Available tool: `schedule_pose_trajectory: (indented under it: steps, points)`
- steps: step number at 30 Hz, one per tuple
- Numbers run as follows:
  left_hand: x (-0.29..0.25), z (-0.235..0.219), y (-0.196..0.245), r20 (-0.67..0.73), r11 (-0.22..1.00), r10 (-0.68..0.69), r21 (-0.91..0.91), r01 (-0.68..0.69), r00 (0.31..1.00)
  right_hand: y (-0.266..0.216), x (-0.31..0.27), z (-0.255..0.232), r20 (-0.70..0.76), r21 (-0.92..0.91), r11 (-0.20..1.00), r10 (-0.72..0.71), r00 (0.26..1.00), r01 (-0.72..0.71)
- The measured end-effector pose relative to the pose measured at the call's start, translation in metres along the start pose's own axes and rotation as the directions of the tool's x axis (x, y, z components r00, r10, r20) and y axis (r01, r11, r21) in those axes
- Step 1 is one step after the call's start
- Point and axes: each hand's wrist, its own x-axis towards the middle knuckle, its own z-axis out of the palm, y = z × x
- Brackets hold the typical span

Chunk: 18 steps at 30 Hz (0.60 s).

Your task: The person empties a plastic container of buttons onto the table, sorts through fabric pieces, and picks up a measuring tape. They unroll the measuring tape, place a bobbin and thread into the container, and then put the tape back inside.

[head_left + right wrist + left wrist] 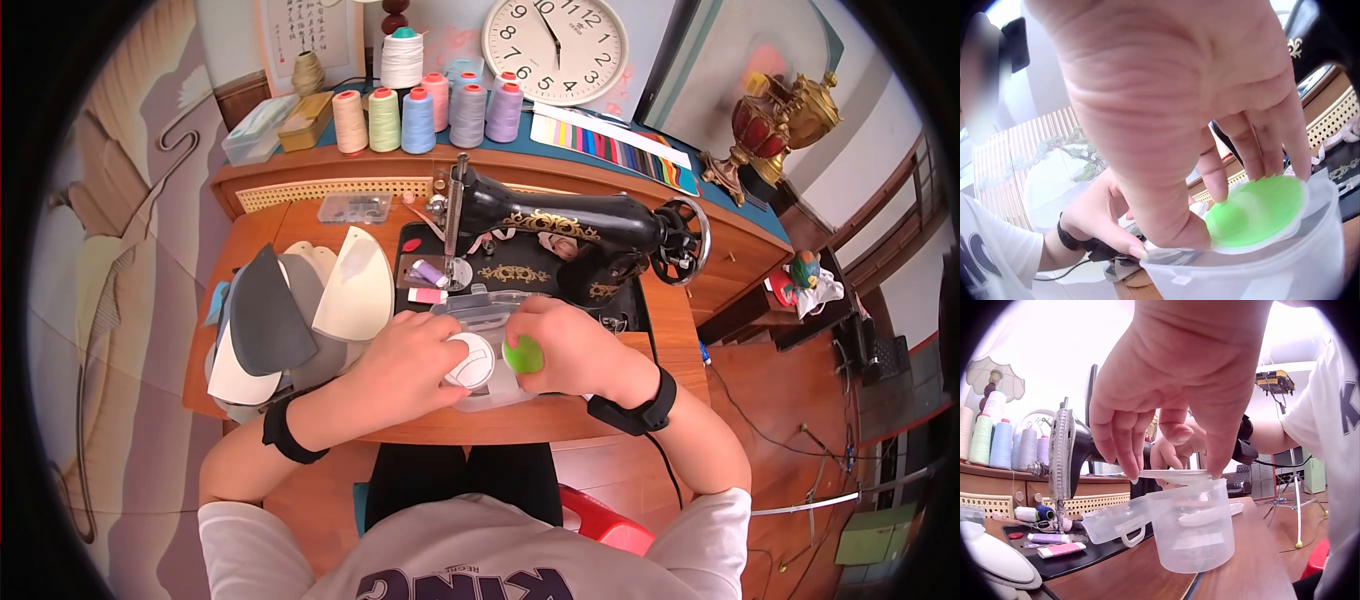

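My left hand [400, 362] pinches a white round disc [472, 362] with dark lines drawn on its face. A green round disc [523, 355] with a white rim is held between the thumb and fingers of my right hand [560, 340]. Both discs are over the mouth of a clear plastic box [1191, 534], the green one tilted within its rim in the right wrist view. The box's hinged lid [1116, 522] hangs back toward the sewing machine. Inside the box, a pale flat piece [1200, 517] shows through the wall.
A black sewing machine [540, 215] stands just behind the box. Purple thread [430, 272] and pink thread [428, 296] lie at its left. Grey and white flat pieces [270, 320] are piled at the left. Thread cones [418, 122] line the back shelf under a clock [556, 50].
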Motion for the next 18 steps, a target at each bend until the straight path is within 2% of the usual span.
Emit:
schedule_pose_trajectory:
  steps: [2,4,5,6,10,14,16,17,18]
  points:
    - [-0.002,-0.001,-0.001,-0.025,1.000,-0.007,-0.011,0.007,1.000,-0.003,-0.002,0.002,-0.005,-0.057,0.998,0.000,1.000,0.000]
    - [-0.005,-0.001,-0.003,-0.048,1.000,-0.013,-0.020,0.012,0.999,-0.003,-0.002,0.005,-0.068,-0.057,0.991,-0.123,0.990,0.119]
    - [-0.006,-0.002,-0.005,-0.091,0.999,-0.024,-0.031,0.022,0.996,-0.004,0.000,0.006,-0.068,-0.057,0.991,-0.123,0.990,0.120]
    - [-0.006,-0.002,-0.005,-0.134,0.999,-0.035,-0.043,0.030,0.990,-0.006,0.001,0.007,-0.030,-0.041,0.993,-0.115,0.993,0.113]
    - [-0.011,-0.007,-0.001,-0.147,0.996,-0.072,-0.062,0.063,0.987,-0.007,0.006,0.005,0.070,0.012,0.997,-0.072,0.995,0.071]
    - [-0.017,-0.008,0.002,-0.135,0.994,-0.090,-0.068,0.081,0.987,-0.009,0.007,0.007,0.059,0.019,0.998,-0.065,0.996,0.064]
    - [-0.019,-0.007,0.003,-0.146,0.993,-0.096,-0.077,0.085,0.985,-0.011,0.005,0.014,-0.014,0.036,0.999,0.030,0.999,-0.029]
    - [-0.020,-0.006,0.003,-0.134,0.991,-0.099,-0.100,0.086,0.986,-0.013,0.005,0.017,-0.012,0.036,0.999,0.030,0.999,-0.029]
    - [-0.022,-0.004,0.003,-0.121,0.989,-0.101,-0.122,0.087,0.987,-0.016,0.004,0.020,-0.022,0.062,0.994,0.091,0.996,-0.090]
